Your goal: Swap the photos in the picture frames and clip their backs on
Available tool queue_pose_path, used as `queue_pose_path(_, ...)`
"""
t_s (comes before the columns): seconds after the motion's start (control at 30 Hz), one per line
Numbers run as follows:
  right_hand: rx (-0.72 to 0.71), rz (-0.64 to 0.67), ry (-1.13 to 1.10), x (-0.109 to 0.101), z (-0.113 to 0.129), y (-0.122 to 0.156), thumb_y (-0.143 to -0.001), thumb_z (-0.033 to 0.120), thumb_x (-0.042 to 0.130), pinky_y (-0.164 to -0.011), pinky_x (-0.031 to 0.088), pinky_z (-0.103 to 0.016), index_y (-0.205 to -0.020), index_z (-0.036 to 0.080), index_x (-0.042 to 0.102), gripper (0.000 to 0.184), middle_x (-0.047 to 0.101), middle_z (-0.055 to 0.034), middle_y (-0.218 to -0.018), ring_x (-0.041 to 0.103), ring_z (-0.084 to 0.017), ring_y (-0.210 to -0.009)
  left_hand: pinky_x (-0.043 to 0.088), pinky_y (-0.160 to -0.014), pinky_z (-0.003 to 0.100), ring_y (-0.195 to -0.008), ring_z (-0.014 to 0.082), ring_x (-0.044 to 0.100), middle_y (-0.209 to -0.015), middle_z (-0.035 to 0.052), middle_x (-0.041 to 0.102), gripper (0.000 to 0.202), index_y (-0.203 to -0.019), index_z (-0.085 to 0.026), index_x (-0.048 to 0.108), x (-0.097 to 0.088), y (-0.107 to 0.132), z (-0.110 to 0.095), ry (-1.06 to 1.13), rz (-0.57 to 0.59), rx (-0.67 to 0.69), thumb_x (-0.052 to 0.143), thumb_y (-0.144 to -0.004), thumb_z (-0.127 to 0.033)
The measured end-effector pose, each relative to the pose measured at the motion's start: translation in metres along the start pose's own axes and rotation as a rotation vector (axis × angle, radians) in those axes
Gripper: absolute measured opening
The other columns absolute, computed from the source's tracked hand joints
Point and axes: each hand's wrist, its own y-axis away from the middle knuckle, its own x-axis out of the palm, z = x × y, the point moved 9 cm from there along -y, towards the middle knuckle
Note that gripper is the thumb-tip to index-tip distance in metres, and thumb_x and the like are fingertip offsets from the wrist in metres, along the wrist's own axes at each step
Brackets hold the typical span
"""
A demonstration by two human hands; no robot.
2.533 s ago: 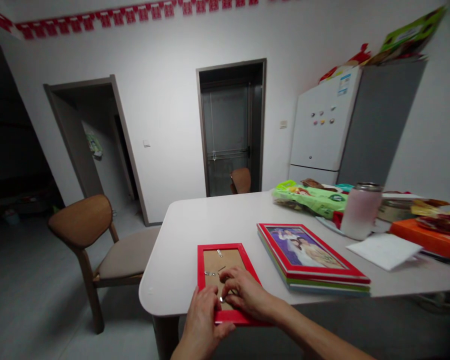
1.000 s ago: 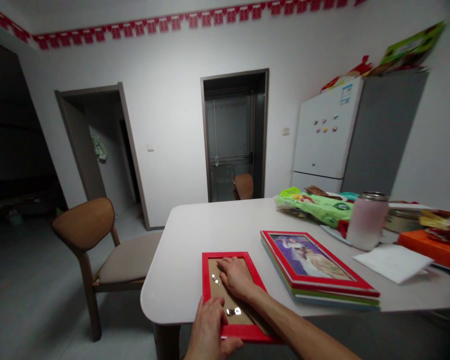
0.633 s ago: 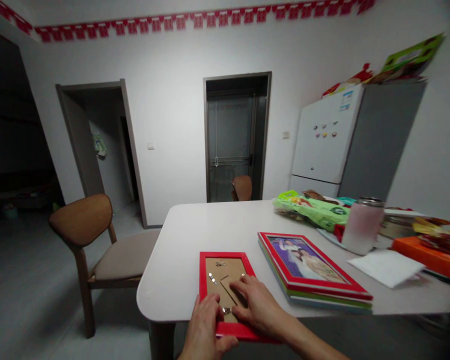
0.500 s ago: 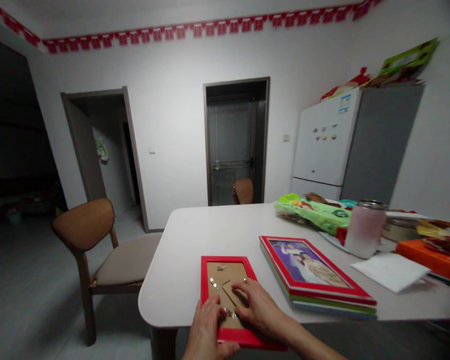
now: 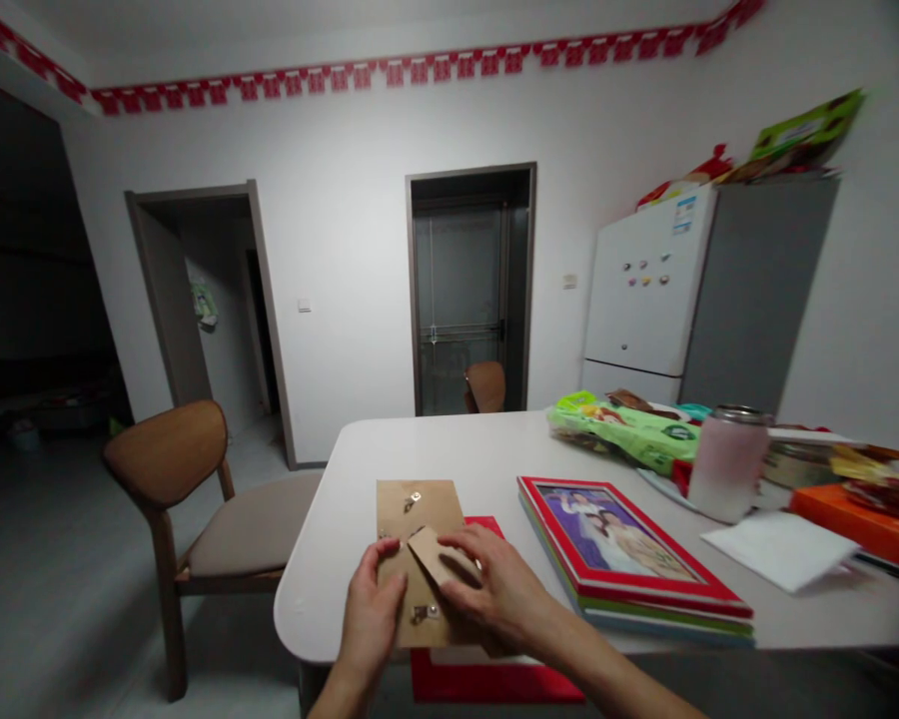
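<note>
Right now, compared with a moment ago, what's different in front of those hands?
The brown backing board has come out of the red picture frame, lifted and shifted leftward and away from the person. The left hand let go of the frame and now holds the board's left edge; the right hand grips its stand flap. The stack of picture frames and the pink-and-white bottle stayed put.

Home, I'd say, dining area: my feed gives pale table (image 5: 420,439), wooden chair (image 5: 166,454) beside it, second chair (image 5: 486,385) showing past far edge. Fridge (image 5: 633,325) I make out by wall, dotted with small magnets (image 5: 645,282), bright packets (image 5: 805,130) piled on top. Household clutter on tabletop: green bag (image 5: 633,431), pink bottle (image 5: 729,467), framed photo (image 5: 618,534) of people. Red decorative trim (image 5: 418,71) high along wall, wall switch (image 5: 304,306) beside grey-framed doorway (image 5: 271,330), darker room through it
</note>
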Motion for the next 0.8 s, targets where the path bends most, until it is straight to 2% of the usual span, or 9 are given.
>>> queue_pose_path(0.07,0.022,-0.007,0.002,-0.001,-0.014,0.002,-0.068,0.031,0.049,-0.076,0.039,-0.029,-0.102,0.018,0.054,0.037,0.056,-0.0081,-0.098,0.051,-0.018,-0.086,0.046,-0.07,0.03,-0.075,0.0175,0.06,-0.093,0.0055,0.061,0.035,-0.1,-0.015,0.046,-0.025,-0.007,0.015,-0.029,-0.018,-0.081,0.049,-0.068,-0.027)
queue_pose_path(0.2,0.203,0.016,0.235,0.002,-0.078,0.014,-0.071,0.028,0.044,-0.078,0.037,-0.029,-0.101,0.013,0.054,0.036,0.057,-0.0122,-0.095,0.053,-0.02,-0.088,0.046,-0.065,0.028,-0.07,0.0172,0.06,-0.086,0.0042,0.062,0.035,-0.096,-0.014,0.049,-0.077,-0.013,0.042,-0.301,-0.04,-0.163,0.053,-0.064,-0.029)
queue_pose_path(0.27,0.282,0.07,0.329,0.009,-0.104,0.022,-0.07,0.027,0.045,-0.075,0.037,-0.029,-0.099,0.013,0.055,0.034,0.058,-0.0126,-0.091,0.054,-0.021,-0.084,0.046,-0.065,0.028,-0.07,0.0179,0.06,-0.084,0.0042,0.063,0.034,-0.094,-0.014,0.05,-0.092,-0.014,0.05,-0.353,-0.029,-0.177,0.053,-0.063,-0.028)
queue_pose_path(0.33,0.323,0.095,0.367,0.016,-0.118,0.027,-0.069,0.025,0.044,-0.073,0.038,-0.028,-0.1,0.013,0.054,0.035,0.058,-0.0128,-0.09,0.055,-0.021,-0.083,0.045,-0.065,0.027,-0.07,0.0183,0.06,-0.084,0.0039,0.063,0.035,-0.094,-0.013,0.05,-0.099,-0.016,0.056,-0.42,-0.006,-0.186,0.052,-0.062,-0.027)
queue_pose_path(0.47,0.33,0.094,0.346,0.025,-0.123,0.028,-0.068,0.019,0.042,-0.074,0.037,-0.026,-0.11,0.01,0.047,0.043,0.059,-0.0144,-0.092,0.055,-0.021,-0.087,0.041,-0.075,0.027,-0.086,0.0198,0.056,-0.094,0.0051,0.06,0.044,-0.102,-0.014,0.047,-0.101,-0.02,0.059,-0.594,0.032,-0.168,0.054,-0.059,-0.023)
queue_pose_path(0.6,0.372,0.009,0.267,0.018,-0.129,0.023,-0.063,0.014,0.041,-0.072,0.038,-0.027,-0.11,0.006,0.045,0.048,0.06,-0.0159,-0.09,0.056,-0.022,-0.083,0.032,-0.087,0.032,-0.101,0.0237,0.047,-0.106,0.0095,0.054,0.058,-0.111,-0.013,0.042,-0.099,-0.022,0.057,-0.773,0.028,-0.136,0.057,-0.056,-0.018)
queue_pose_path(0.7,0.482,-0.069,-0.022,0.012,-0.136,0.025,-0.062,0.015,0.041,-0.062,0.04,-0.026,-0.114,0.006,0.039,0.053,0.063,-0.0112,-0.077,0.058,-0.019,-0.069,0.028,-0.091,0.033,-0.107,0.0239,0.041,-0.111,0.01,0.051,0.056,-0.113,-0.013,0.042,-0.089,-0.018,0.047,-0.905,0.015,-0.098,0.054,-0.059,-0.018)
queue_pose_path(0.8,0.607,-0.088,-0.499,0.017,-0.129,0.03,-0.063,0.018,0.04,-0.048,0.039,-0.024,-0.123,0.01,0.028,0.062,0.06,-0.0022,-0.059,0.055,-0.015,-0.048,0.027,-0.094,0.032,-0.11,0.0207,0.04,-0.116,0.0092,0.048,0.047,-0.113,-0.013,0.041,-0.06,-0.007,0.022,-0.952,-0.042,0.033,0.045,-0.067,-0.018)
